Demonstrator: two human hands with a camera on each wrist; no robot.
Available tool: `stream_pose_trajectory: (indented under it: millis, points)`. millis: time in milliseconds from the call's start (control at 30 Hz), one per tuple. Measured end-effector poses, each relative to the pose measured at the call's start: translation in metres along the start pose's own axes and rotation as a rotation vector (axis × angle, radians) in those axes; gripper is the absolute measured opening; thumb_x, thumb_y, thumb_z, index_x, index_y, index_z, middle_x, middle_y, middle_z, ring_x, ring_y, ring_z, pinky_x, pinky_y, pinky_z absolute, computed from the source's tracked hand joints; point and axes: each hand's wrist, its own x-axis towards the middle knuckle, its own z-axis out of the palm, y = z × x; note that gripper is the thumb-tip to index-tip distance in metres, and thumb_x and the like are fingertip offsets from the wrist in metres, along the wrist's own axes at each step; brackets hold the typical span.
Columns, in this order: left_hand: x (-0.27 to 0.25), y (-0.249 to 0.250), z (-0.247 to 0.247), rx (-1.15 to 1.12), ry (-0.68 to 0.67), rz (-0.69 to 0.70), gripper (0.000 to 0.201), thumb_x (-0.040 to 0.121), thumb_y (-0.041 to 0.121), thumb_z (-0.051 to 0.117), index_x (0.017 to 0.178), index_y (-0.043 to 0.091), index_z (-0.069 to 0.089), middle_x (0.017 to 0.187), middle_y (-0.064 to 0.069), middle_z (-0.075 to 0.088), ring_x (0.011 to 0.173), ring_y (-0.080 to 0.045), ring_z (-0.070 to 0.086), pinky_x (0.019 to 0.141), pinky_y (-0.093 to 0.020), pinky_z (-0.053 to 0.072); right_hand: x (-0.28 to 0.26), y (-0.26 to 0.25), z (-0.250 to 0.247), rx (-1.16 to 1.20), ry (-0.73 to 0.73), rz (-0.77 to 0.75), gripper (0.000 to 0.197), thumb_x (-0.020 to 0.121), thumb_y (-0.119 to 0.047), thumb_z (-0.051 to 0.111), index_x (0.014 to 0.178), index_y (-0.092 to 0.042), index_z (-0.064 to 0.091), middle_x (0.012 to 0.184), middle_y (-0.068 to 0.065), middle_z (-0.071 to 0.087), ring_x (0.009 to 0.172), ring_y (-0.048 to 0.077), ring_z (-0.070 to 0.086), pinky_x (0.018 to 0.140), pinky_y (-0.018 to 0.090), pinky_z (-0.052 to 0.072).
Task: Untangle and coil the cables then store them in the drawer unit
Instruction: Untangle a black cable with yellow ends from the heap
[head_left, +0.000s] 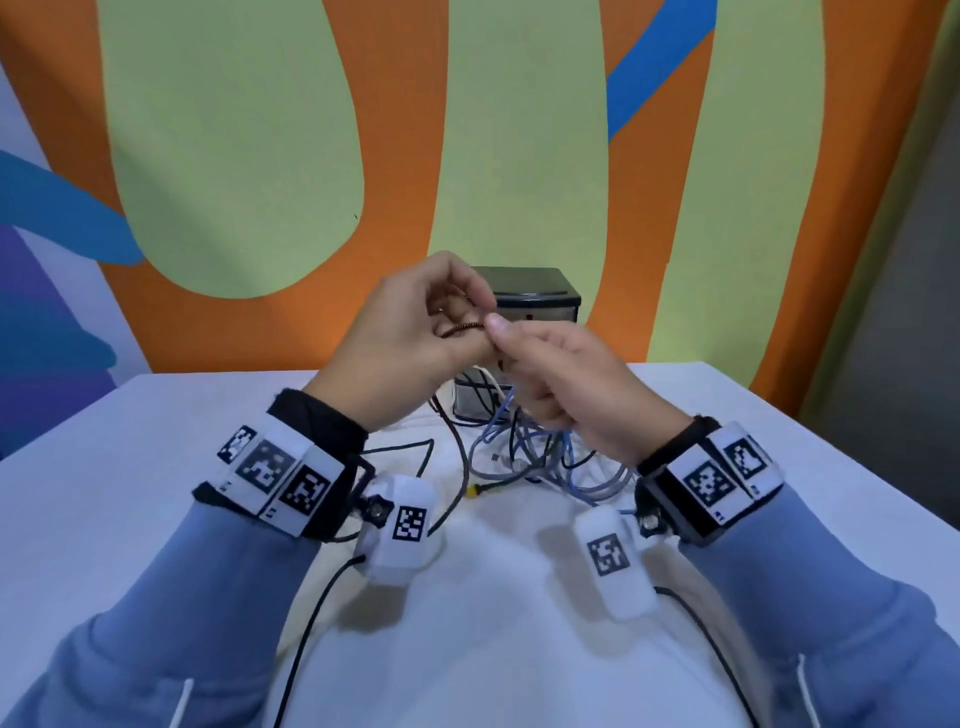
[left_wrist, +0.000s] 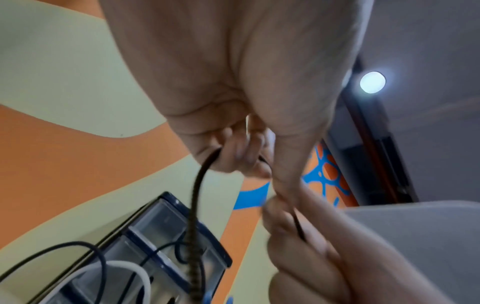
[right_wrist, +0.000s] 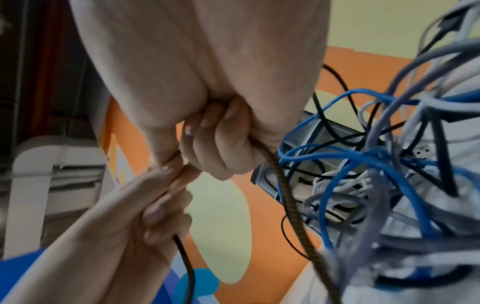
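A brown braided cable (head_left: 462, 328) stretches between my two raised hands above the table. My left hand (head_left: 415, 322) curls its fingers round one stretch of it. My right hand (head_left: 545, 364) pinches it just to the right with thumb and fingers. In the left wrist view the braided cable (left_wrist: 194, 205) hangs down from my curled fingers. In the right wrist view it (right_wrist: 281, 181) runs from my fist down towards the tangle of blue, grey, white and black cables (right_wrist: 376, 185). That tangle (head_left: 540, 457) lies on the table below my hands. The dark drawer unit (head_left: 524, 296) stands behind them, partly hidden.
The table is covered with a white cloth (head_left: 493, 597). A yellow-tipped connector (head_left: 474, 491) lies at the tangle's near edge. Black leads (head_left: 311, 613) run from my wrist cameras across the cloth. A painted orange and green wall (head_left: 467, 130) rises right behind the table.
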Motion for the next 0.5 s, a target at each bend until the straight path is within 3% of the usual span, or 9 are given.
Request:
stream_pose_trajectory:
  millis: [33,67,133,200,300,333,400,433,500]
  points:
    - [0.0,0.001,-0.003,-0.052,-0.021,-0.037,0.029,0.08,0.02,0.091,0.099,0.011,0.071,0.084,-0.018,0.069,0.069,-0.036,0.06,0.067,-0.047,0.052,0.0,-0.001,-0.004,0.031,0.0,0.006,0.033,0.109,-0.039,0.05,0.088,-0.016,0.059,0.058,-0.006,0.021,0.049,0.012,0.012,0.043,0.02,0.011]
    - [-0.001,0.001,-0.006,-0.097,-0.048,-0.075,0.032,0.079,0.026,0.093,0.098,0.01,0.073,0.084,-0.02,0.069,0.068,-0.037,0.061,0.068,-0.046,0.053,-0.001,-0.002,-0.01,0.089,0.0,0.007,0.035,0.11,-0.038,0.048,0.083,-0.017,0.057,0.056,-0.008,0.02,0.049,0.013,0.01,0.043,0.022,0.01]
    - [-0.001,0.002,-0.011,-0.143,-0.055,-0.123,0.026,0.082,0.027,0.087,0.096,0.008,0.076,0.081,-0.015,0.067,0.065,-0.021,0.056,0.066,-0.036,0.048,-0.002,-0.004,-0.019,0.251,0.01,0.003,0.038,0.11,-0.036,0.046,0.078,-0.018,0.056,0.055,-0.008,0.018,0.048,0.013,0.01,0.042,0.025,0.009]
    - [-0.002,0.001,-0.019,-0.169,-0.019,-0.148,0.022,0.083,0.028,0.083,0.096,0.01,0.079,0.084,-0.011,0.068,0.073,-0.019,0.056,0.075,-0.035,0.05,-0.003,-0.003,-0.026,0.405,0.011,-0.003,0.039,0.111,-0.035,0.043,0.077,-0.02,0.055,0.056,-0.008,0.016,0.047,0.011,0.011,0.041,0.025,0.009]
    - [-0.003,-0.001,-0.028,-0.251,-0.005,-0.237,0.025,0.087,0.026,0.079,0.1,0.005,0.079,0.087,-0.011,0.066,0.078,-0.021,0.056,0.092,-0.046,0.06,-0.003,0.0,-0.032,0.593,-0.051,0.008,0.039,0.112,-0.034,0.039,0.079,-0.02,0.055,0.054,-0.009,0.021,0.045,0.008,0.015,0.038,0.021,0.014]
    - [-0.003,-0.003,-0.028,-0.262,0.004,-0.26,0.023,0.091,0.023,0.077,0.102,0.002,0.078,0.081,-0.008,0.062,0.073,-0.019,0.052,0.088,-0.046,0.062,-0.003,0.001,-0.032,0.616,-0.096,0.031,0.039,0.112,-0.034,0.038,0.081,-0.019,0.057,0.053,-0.009,0.027,0.044,0.008,0.02,0.038,0.019,0.019]
    - [-0.004,-0.002,-0.022,-0.224,0.035,-0.232,0.019,0.096,0.019,0.075,0.104,0.003,0.079,0.069,-0.001,0.055,0.063,-0.015,0.045,0.065,-0.036,0.06,-0.003,0.002,-0.027,0.593,-0.185,0.098,0.039,0.11,-0.037,0.036,0.093,-0.015,0.063,0.055,-0.004,0.04,0.044,0.009,0.033,0.039,0.02,0.03]
    - [-0.004,0.0,-0.018,-0.191,0.044,-0.189,0.017,0.095,0.018,0.076,0.102,0.004,0.08,0.065,0.001,0.054,0.059,-0.014,0.043,0.056,-0.03,0.051,-0.004,0.002,-0.023,0.573,-0.22,0.129,0.04,0.109,-0.04,0.037,0.1,-0.014,0.065,0.057,-0.001,0.045,0.044,0.01,0.037,0.04,0.022,0.032]
    - [-0.004,0.004,-0.007,-0.142,0.049,-0.099,0.012,0.095,0.016,0.077,0.099,0.005,0.081,0.063,0.006,0.056,0.055,-0.008,0.042,0.052,-0.019,0.038,-0.005,0.002,-0.02,0.568,-0.282,0.147,0.041,0.109,-0.044,0.036,0.104,-0.014,0.063,0.058,0.0,0.047,0.04,0.009,0.038,0.038,0.022,0.026]
